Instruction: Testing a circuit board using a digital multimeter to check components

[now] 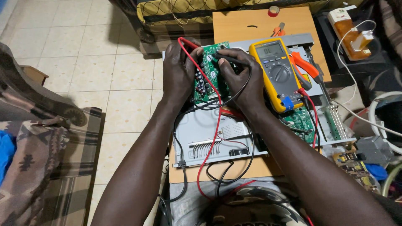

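A green circuit board (pixel 212 75) with black capacitors sits in an opened grey metal chassis (pixel 197 134) on a wooden table (pixel 251 25). My left hand (pixel 178 71) holds the red probe (pixel 187 43) at the board's left edge. My right hand (pixel 243 75) holds the black probe (pixel 228 59) with its tip on the board's upper part. Red and black leads (pixel 215 125) run down over the chassis. A yellow multimeter (pixel 276 73) lies just right of my right hand, display lit.
Orange-handled pliers (pixel 307 67) lie right of the meter. A second green board (pixel 299 121) sits lower right in the chassis. A red tape roll (pixel 273 11) and small tool (pixel 277 30) rest at the table's far end. An armchair (pixel 37 138) stands left, cluttered electronics (pixel 356 37) right.
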